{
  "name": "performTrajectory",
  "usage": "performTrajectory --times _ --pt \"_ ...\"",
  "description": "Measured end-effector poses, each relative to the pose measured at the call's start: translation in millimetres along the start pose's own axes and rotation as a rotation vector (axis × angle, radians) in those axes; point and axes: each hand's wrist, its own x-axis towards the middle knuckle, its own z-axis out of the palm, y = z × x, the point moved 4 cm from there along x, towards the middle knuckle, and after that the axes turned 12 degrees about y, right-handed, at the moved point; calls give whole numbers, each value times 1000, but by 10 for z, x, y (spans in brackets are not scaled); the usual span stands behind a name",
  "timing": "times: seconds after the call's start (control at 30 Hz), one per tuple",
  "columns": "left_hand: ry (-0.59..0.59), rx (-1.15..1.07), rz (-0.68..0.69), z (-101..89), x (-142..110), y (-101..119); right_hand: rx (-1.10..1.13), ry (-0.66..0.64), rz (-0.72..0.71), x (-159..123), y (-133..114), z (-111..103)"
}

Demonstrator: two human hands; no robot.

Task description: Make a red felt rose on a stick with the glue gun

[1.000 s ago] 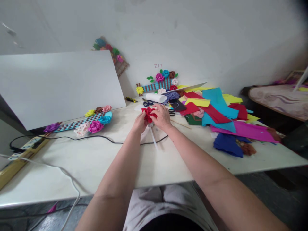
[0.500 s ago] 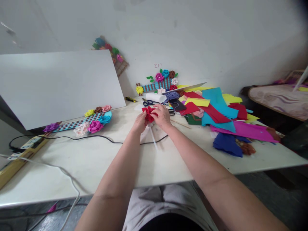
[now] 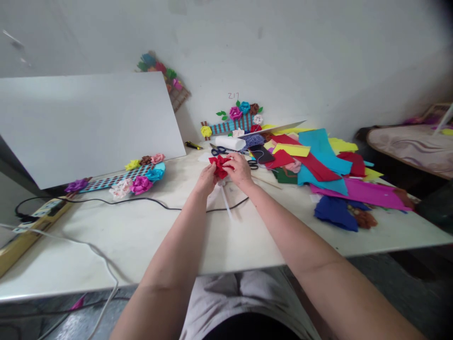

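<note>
A red paper flower (image 3: 220,165) is held between my two hands above the middle of the table. My left hand (image 3: 206,179) grips its left side, and the fingers of my right hand (image 3: 239,171) pinch its right edge. Under the hands a thin white stick (image 3: 225,202) points toward me; what its upper end joins is hidden. Just beyond the hands lie dark-handled scissors (image 3: 218,150) and a white roll (image 3: 230,142). A second scissors handle (image 3: 252,164) shows beside my right hand.
Coloured crepe paper sheets (image 3: 323,153) pile up on the right. A woven piece with paper flowers (image 3: 120,182) lies at left before a white board (image 3: 88,127). A black cable (image 3: 141,200) crosses the table, and a power strip (image 3: 31,226) sits at the left edge.
Both hands stay on the red flower in nearly the same place, with only slight finger movement. The view has shifted very slightly.
</note>
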Motion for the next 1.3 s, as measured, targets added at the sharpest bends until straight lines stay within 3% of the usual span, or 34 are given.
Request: performTrajectory --times 0.33,0.63,1.3 --pt "41 -21 26 -19 -6 37 66 75 82 29 156 9" --pt "6 -36 18 -44 17 23 -34 38 -27 -5 -28 -62" --pt "-17 -16 -7 -30 9 4 -42 25 -20 6 42 -45"
